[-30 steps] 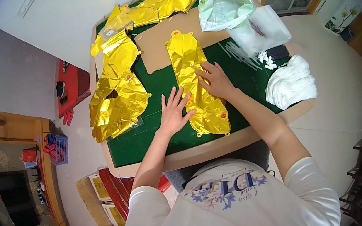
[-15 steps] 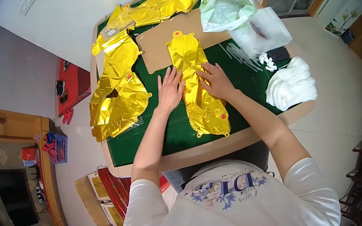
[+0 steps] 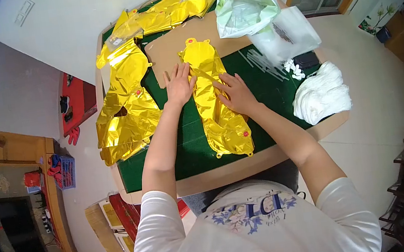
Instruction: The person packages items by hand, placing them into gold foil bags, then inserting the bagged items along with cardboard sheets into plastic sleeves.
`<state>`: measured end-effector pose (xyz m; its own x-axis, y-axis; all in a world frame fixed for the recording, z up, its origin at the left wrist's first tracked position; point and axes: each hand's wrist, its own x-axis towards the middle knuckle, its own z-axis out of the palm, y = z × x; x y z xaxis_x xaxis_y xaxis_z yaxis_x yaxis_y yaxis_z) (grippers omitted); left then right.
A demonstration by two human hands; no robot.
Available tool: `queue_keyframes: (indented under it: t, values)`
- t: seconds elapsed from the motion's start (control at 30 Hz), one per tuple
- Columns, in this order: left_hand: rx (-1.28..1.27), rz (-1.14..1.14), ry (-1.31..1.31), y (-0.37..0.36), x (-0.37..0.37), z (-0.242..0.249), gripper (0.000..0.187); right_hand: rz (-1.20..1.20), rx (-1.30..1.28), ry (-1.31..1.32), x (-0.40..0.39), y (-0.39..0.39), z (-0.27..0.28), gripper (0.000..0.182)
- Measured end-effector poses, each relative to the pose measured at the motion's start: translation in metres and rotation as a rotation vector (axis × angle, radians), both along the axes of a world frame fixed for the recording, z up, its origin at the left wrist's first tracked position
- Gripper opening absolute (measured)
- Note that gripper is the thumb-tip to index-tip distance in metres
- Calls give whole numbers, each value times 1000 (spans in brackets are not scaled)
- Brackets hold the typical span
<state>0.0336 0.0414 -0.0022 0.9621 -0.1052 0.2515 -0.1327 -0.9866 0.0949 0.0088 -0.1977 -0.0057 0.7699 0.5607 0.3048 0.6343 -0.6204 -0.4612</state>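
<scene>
Folded gold foil piece (image 3: 207,89) lies lengthwise on the green tabletop (image 3: 189,145), its far end over a brown cardboard sheet (image 3: 162,54). Red spots show near both ends; small tabs stick out at the corners. Left hand (image 3: 179,84): open, fingers extended, fingertips at the foil's left edge. Right hand (image 3: 235,92): open, fingers spread, fingertips on the foil's right side. Neither hand grips anything. Left of the foil, apart from it: a larger crumpled gold foil sheet (image 3: 129,100). Beyond the cardboard: more gold foil (image 3: 162,15), partly under clear plastic. Far right: pale green-and-white plastic bag (image 3: 248,10). Nearer, on the right: black item (image 3: 306,60), small white pieces (image 3: 295,70), white bundle (image 3: 321,94).
</scene>
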Motion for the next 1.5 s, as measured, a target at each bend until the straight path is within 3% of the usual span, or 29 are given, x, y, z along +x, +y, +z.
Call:
queue_keyframes:
  t: [0.47,0.83,1.03,1.5]
  values:
    - [44,8,0,7,11,1,58,5,-5,-9,-1,0,1,40]
    - [67,129,123,12,19,0,82,-7,-27,-8,-1,1,4,40]
    - [-28,235,90,8,-23,-3,91,-8,-2,-47,0,2,-2,41]
    - [-75,238,128,-28,-123,1,77,-6,5,-37,1,2,0,39]
